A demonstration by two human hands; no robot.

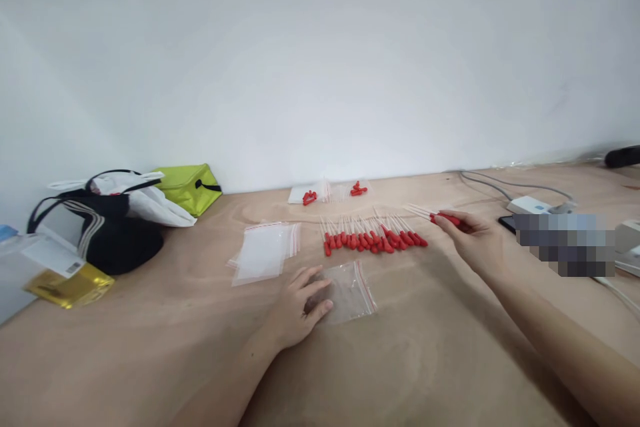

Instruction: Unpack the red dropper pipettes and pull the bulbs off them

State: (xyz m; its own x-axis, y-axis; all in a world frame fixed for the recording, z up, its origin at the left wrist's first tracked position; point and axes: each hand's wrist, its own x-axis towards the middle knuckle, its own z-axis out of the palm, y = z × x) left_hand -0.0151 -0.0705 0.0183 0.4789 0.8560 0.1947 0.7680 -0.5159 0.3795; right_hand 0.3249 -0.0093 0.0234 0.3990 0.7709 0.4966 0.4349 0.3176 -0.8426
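My left hand (303, 307) rests on the near-left end of a clear zip bag (347, 293) lying flat, its thumb apart from the fingers. My right hand (467, 233) pinches a few red-ended sticks (447, 218) at their red bulb-like ends, with the thin pale shafts pointing left and away. Between the hands and a little farther off lies a row of similar red-ended sticks (373, 240), red ends toward me. To the left of the row is a loose pile of zip bags (265, 250).
Two zip bags with red pieces (309, 197) (358, 189) lie by the wall. At left are a yellow-labelled container (70, 283), a black bag (117, 240), a white plastic bag (150, 203) and a lime-green bag (187, 190). A white power strip (533, 205) with cables lies at right.
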